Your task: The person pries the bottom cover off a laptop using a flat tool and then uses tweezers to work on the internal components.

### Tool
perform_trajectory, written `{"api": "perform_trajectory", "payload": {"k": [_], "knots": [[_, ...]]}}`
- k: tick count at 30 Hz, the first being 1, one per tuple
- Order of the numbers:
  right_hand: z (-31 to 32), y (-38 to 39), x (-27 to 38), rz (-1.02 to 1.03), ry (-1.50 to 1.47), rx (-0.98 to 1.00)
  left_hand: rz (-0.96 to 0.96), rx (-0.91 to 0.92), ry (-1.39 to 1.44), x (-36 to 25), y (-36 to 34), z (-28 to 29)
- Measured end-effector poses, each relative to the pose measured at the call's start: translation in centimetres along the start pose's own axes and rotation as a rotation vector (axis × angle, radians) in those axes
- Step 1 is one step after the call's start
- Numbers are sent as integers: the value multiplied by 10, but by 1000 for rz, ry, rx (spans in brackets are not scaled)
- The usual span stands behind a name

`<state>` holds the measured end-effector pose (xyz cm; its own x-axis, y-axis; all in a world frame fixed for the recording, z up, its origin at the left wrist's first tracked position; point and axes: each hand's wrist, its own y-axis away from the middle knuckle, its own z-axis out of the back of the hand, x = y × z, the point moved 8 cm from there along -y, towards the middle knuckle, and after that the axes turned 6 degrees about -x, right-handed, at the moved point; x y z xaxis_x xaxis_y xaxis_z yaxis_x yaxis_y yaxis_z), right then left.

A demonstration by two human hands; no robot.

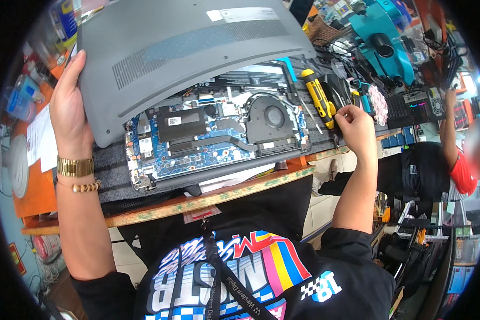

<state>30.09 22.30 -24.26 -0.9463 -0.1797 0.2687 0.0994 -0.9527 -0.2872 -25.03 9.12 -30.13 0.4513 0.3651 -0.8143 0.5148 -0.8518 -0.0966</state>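
My left hand grips the left edge of a grey laptop bottom cover, which is raised and tilted over the laptop. Below it lies the opened laptop, its blue circuit board, copper-dark heat pipe and round fan showing. The cover hides part of the laptop's far side. My right hand is closed in a pinch beside the lower end of a yellow tool with dark inlays. Whether the fingertips hold that tool or something small is hidden.
A grey mat lies under the laptop on a wooden bench with a worn front edge. Papers are at left. A teal machine, cables and a pink object crowd the right. Another person in red stands beyond.
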Motion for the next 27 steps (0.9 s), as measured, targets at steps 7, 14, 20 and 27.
{"api": "perform_trajectory", "payload": {"k": [7,14,20,27], "knots": [[-5,17,-9,-52,80,158,-15,-67,-80,-3,-3,7],[-13,20,5,68,287,47,-57,-52,-81,0,-8,10],[-2,3,-3,66,136,58,-95,-87,-99,-3,-6,11],[-1,4,-24,-99,-31,74,-98,-124,-109,-3,-7,12]]}}
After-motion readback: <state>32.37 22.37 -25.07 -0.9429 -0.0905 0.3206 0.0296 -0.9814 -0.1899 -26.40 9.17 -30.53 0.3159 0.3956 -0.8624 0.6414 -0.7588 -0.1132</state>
